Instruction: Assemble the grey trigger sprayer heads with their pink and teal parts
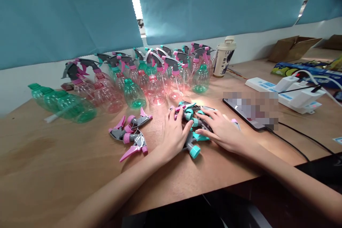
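Observation:
My left hand and my right hand rest on a heap of grey spray heads with teal and pink parts. Fingers of both hands are spread, and neither hand is closed round a piece. One spray head with a teal collar lies between my wrists, pointing toward me. To the left of my left hand is a smaller group of grey spray heads with pink triggers. Behind the heap stand pink clear bottles and green clear bottles, some without tops. Parts of the heap are hidden under my hands.
Several bottles with spray heads fitted line the wall. Green bottles lie at the left. At right are a phone or tablet with a cable, a white power strip, a tumbler and a cardboard box.

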Tool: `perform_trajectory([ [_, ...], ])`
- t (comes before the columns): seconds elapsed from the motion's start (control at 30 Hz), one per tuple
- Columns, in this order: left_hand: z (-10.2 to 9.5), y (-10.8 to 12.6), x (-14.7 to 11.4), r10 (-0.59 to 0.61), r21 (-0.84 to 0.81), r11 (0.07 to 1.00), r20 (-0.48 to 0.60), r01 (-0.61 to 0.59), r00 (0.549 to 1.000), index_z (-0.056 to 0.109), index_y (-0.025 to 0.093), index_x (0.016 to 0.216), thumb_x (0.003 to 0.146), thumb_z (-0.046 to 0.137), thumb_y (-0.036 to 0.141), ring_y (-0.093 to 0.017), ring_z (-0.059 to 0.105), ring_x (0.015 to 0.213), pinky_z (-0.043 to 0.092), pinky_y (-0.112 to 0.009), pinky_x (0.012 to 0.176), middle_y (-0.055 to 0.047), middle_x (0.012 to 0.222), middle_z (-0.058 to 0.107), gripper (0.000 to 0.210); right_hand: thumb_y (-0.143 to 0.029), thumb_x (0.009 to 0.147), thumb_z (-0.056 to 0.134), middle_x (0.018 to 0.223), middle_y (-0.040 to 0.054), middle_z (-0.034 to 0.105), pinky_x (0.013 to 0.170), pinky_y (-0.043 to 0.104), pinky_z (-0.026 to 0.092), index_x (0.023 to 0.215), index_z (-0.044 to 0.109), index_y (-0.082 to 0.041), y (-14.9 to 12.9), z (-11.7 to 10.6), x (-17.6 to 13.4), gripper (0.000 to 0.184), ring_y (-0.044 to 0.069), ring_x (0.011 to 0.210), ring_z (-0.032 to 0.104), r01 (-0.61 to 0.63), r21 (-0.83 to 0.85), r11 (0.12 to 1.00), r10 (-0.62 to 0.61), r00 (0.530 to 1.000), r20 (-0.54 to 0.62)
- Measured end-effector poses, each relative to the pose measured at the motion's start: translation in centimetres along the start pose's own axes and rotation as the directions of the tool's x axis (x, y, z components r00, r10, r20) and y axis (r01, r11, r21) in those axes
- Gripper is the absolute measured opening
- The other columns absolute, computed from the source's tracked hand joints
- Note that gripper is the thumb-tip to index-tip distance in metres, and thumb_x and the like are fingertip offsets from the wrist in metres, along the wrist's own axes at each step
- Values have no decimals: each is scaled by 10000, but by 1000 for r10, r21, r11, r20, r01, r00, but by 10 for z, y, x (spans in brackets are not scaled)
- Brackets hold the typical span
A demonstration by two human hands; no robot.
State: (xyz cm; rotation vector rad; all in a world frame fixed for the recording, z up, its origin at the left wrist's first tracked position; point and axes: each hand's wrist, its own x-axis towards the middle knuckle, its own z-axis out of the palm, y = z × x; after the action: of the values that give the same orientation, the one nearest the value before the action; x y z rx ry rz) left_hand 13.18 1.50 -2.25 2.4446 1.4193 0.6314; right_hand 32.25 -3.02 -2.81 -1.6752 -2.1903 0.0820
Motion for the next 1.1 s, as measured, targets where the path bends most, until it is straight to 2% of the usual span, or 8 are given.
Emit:
perform_trajectory([
  [0.1, -1, -2, -2, -5, 102, 995, -21, 7, 1000, 356, 180, 1422, 945, 390, 494, -310, 293, 1373, 320, -498, 1078, -158, 1463, 369, 573, -630, 892, 373, 1349, 128, 525, 946, 515, 431, 1322, 501, -225, -4, 1, -3, 604, 318, 1231, 462, -20, -5, 1000, 20, 998, -51],
  [0.23, -1, -8, 18, -81, 166, 982, -58, 89, 995, 398, 143, 1402, 954, 345, 494, -415, 324, 1328, 319, -618, 1005, -242, 1408, 388, 572, -630, 904, 331, 1298, 137, 551, 877, 486, 465, 1327, 495, -225, -1, 1, 3, 608, 324, 1165, 503, -47, -34, 998, 45, 997, -56],
  [0.4, 1, -12, 34, -20, 172, 985, -17, 23, 1000, 430, 315, 1373, 973, 332, 410, -350, 387, 1289, 350, -574, 994, -142, 1438, 364, 422, -634, 915, 272, 1294, 157, 538, 903, 486, 439, 1388, 431, -204, 5, 2, 14, 659, 327, 1138, 509, -74, -112, 991, 74, 997, -8],
  [0.6, -10, -15, 14, -29, 210, 977, -14, 31, 999, 543, 171, 1220, 963, 344, 351, -372, 357, 1298, 309, -611, 1005, -186, 1326, 469, 372, -677, 897, 213, 1364, 189, 474, 957, 550, 381, 1457, 334, -229, 8, 6, 26, 727, 377, 1249, 435, -71, -140, 988, 77, 996, 37],
  [0.77, -7, -14, 2, -36, 204, 978, -16, 38, 999, 474, 190, 1298, 966, 334, 418, -408, 299, 1345, 269, -655, 1015, -201, 1429, 373, 426, -708, 873, 242, 1386, 141, 472, 939, 562, 394, 1462, 291, -352, 10, 6, 37, 690, 367, 1230, 473, -35, -73, 997, 41, 995, 88],
  [0.87, 6, -10, 6, -11, 177, 984, -31, 17, 999, 446, 213, 1339, 961, 332, 466, -409, 251, 1375, 250, -642, 1043, -185, 1455, 344, 469, -702, 881, 225, 1371, 155, 489, 952, 563, 382, 1452, 333, -321, 11, 8, 43, 694, 371, 1242, 463, -51, -58, 997, 55, 996, 72],
  [0.97, 13, -5, 14, 17, 146, 989, -41, -11, 999, 490, 208, 1304, 966, 345, 435, -386, 232, 1391, 206, -624, 1082, -164, 1444, 372, 432, -684, 894, 212, 1374, 171, 488, 961, 569, 371, 1443, 363, -269, 11, 9, 45, 704, 377, 1249, 453, -70, -60, 996, 73, 996, 58],
  [1.1, 5, -3, 17, -16, 113, 993, -40, 21, 999, 496, 190, 1319, 969, 355, 429, -385, 256, 1383, 240, -613, 1076, -186, 1476, 316, 448, -672, 900, 237, 1389, 154, 479, 957, 557, 386, 1412, 411, -258, 12, 6, 40, 681, 357, 1228, 476, -59, -49, 997, 63, 995, 76],
])
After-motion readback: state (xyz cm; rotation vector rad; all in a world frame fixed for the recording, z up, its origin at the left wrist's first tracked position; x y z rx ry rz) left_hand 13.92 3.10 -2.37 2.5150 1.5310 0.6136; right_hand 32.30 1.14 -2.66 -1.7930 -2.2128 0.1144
